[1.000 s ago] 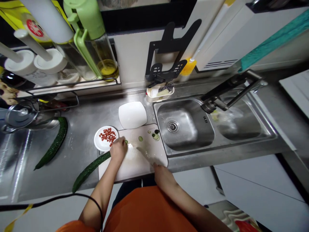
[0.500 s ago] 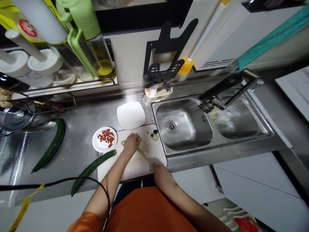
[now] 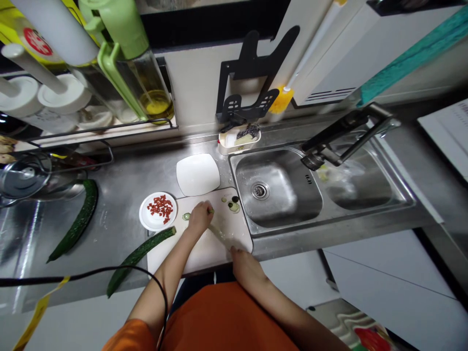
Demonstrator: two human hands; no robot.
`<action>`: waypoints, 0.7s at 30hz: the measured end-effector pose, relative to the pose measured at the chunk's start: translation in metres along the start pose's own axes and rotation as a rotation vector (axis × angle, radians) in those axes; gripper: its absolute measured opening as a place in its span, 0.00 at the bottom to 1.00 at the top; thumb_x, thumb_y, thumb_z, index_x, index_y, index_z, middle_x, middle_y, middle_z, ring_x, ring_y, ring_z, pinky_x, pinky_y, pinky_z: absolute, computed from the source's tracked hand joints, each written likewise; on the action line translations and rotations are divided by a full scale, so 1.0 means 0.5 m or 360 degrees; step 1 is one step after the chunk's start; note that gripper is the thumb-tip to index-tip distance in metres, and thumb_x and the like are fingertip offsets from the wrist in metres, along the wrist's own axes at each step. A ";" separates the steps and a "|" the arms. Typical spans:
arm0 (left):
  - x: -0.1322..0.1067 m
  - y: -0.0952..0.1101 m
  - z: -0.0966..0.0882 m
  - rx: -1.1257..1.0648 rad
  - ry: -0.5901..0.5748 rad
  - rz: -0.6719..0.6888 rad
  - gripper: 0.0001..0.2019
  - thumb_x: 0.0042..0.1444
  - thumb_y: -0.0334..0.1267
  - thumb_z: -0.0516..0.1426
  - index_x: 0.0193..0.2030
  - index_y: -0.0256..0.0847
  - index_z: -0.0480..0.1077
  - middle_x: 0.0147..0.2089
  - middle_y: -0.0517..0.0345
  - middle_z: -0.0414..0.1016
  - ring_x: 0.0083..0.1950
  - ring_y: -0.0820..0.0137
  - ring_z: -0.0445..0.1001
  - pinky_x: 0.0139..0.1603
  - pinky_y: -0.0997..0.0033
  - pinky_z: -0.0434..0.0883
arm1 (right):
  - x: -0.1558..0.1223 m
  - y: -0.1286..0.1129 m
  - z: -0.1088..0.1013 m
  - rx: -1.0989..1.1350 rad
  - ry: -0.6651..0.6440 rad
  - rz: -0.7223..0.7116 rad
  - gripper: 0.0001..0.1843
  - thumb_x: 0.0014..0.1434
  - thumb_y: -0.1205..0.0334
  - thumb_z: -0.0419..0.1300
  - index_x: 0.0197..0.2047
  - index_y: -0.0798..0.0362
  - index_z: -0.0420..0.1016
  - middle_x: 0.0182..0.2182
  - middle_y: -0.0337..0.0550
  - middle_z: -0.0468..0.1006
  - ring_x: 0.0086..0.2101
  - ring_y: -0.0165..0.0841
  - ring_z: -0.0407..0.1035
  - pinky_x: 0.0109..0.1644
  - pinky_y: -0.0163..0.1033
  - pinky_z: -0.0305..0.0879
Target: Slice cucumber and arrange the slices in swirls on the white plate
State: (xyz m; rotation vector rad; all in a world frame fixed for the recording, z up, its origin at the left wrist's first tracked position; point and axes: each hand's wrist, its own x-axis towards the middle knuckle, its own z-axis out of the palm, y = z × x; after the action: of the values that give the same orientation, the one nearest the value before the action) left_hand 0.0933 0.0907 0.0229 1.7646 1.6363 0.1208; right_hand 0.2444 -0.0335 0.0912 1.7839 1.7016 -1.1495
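Your left hand (image 3: 199, 218) rests just below the frame's centre on a pale, smooth, rectangular cutting board (image 3: 204, 251), fingers curled down and pinching a small green cucumber slice (image 3: 211, 210) at the fingertips. Another thin round slice (image 3: 186, 216) lies just left of that hand, pale green with a darker rim. A few more slices and a dark end piece (image 3: 234, 204) sit near the board's upper right corner.

Your right hand (image 3: 244, 265), at the board's lower right edge, is closed around a knife (image 3: 220, 235) whose pale blade lies flat across the board, pointing up-left toward the left hand.

A long, dark green, bumpy-skinned cucumber (image 3: 139, 256) lies slantwise with its cut end on the board's left edge and its tail running toward the lower left. A second whole cucumber (image 3: 75, 224), curved, lies further left on the brushed steel counter (image 3: 120, 170).

Just left of the board's top sits a small round white plate (image 3: 158, 217) of chopped red pieces. Above the board is a glossy white square dish (image 3: 198, 174) with rounded corners. A shiny steel sink (image 3: 278, 190) fills the centre right.
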 end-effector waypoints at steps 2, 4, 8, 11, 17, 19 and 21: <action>-0.001 0.003 -0.002 -0.0020 -0.0012 -0.0021 0.06 0.49 0.29 0.55 0.34 0.41 0.70 0.35 0.57 0.73 0.37 0.71 0.69 0.39 0.74 0.63 | -0.001 -0.001 -0.002 -0.0022 0.0003 -0.0005 0.23 0.55 0.80 0.43 0.48 0.59 0.70 0.39 0.55 0.78 0.42 0.43 0.74 0.36 0.38 0.67; -0.002 0.005 -0.004 -0.0045 -0.0025 -0.0050 0.07 0.50 0.29 0.55 0.35 0.41 0.71 0.34 0.58 0.74 0.35 0.71 0.69 0.37 0.74 0.63 | -0.002 0.000 -0.001 -0.0035 0.0018 -0.0011 0.23 0.55 0.80 0.43 0.48 0.59 0.70 0.39 0.54 0.78 0.42 0.43 0.74 0.35 0.38 0.67; -0.010 0.004 -0.011 -0.0108 -0.0037 -0.0093 0.08 0.51 0.30 0.55 0.36 0.42 0.73 0.34 0.58 0.76 0.35 0.72 0.71 0.37 0.74 0.63 | -0.001 0.004 0.001 -0.0036 0.0034 -0.0027 0.22 0.55 0.80 0.44 0.48 0.59 0.69 0.39 0.54 0.78 0.41 0.42 0.74 0.35 0.37 0.66; -0.024 -0.007 -0.017 -0.0168 -0.0014 -0.0144 0.06 0.54 0.34 0.55 0.35 0.42 0.74 0.33 0.59 0.77 0.34 0.73 0.71 0.36 0.76 0.63 | -0.002 0.009 -0.002 -0.0039 0.0002 -0.0031 0.21 0.55 0.80 0.46 0.48 0.57 0.69 0.39 0.53 0.78 0.41 0.40 0.74 0.35 0.35 0.64; -0.061 -0.045 -0.023 -0.0312 0.0075 -0.0233 0.06 0.53 0.37 0.55 0.31 0.42 0.74 0.30 0.62 0.76 0.33 0.74 0.71 0.35 0.78 0.63 | -0.015 0.028 -0.010 -0.0059 0.0095 -0.0077 0.17 0.60 0.74 0.44 0.45 0.55 0.71 0.40 0.51 0.76 0.38 0.37 0.74 0.34 0.34 0.61; -0.071 -0.054 -0.021 -0.0286 0.0094 -0.0265 0.06 0.53 0.38 0.55 0.30 0.42 0.74 0.29 0.62 0.75 0.32 0.74 0.70 0.35 0.77 0.62 | -0.018 0.030 -0.010 -0.0074 0.0109 -0.0072 0.17 0.60 0.74 0.44 0.45 0.55 0.70 0.39 0.50 0.77 0.37 0.37 0.74 0.34 0.34 0.62; -0.080 -0.059 -0.015 -0.0248 0.0131 -0.0303 0.06 0.53 0.37 0.55 0.31 0.42 0.73 0.29 0.62 0.75 0.32 0.74 0.70 0.35 0.77 0.62 | -0.017 0.027 -0.009 -0.0083 0.0131 -0.0053 0.19 0.59 0.75 0.44 0.49 0.56 0.68 0.38 0.51 0.77 0.38 0.38 0.74 0.35 0.35 0.62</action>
State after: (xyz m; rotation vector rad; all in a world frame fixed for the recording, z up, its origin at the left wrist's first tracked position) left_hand 0.0573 0.0562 0.0280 1.4974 1.7941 0.2288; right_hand 0.2596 -0.0372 0.0971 1.8002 1.7975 -1.0485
